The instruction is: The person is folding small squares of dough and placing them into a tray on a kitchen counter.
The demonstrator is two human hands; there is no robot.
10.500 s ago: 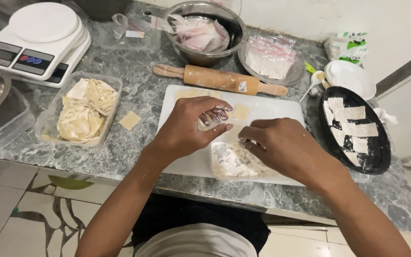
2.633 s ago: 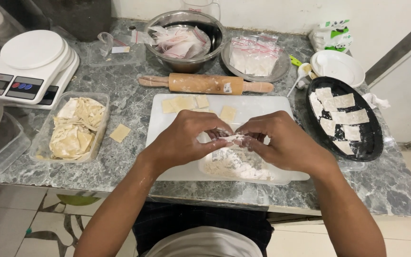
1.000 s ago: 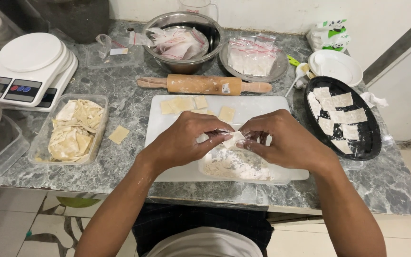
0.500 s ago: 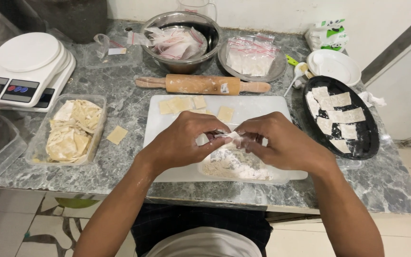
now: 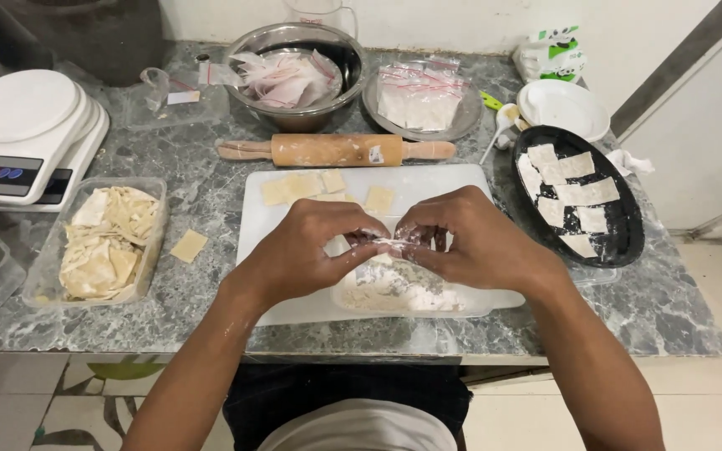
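Observation:
My left hand and my right hand meet fingertip to fingertip over a white cutting board. Together they pinch the top of a small clear plastic bag filled with flour-dusted dough pieces; the bag rests on the board's near edge. Flour coats my fingers. A few pale square dough wrappers lie on the board's far left part. The bag's mouth is hidden between my fingers.
A wooden rolling pin lies behind the board. A steel bowl of plastic bags, a plate with zip bags, a black tray of folded pieces, a tub of dough scraps and a white kitchen scale surround it.
My hands have drawn closer together on the bag's top over the last second. Earlier, about ten seconds ago, they were apart, handling the bag lower on the board.

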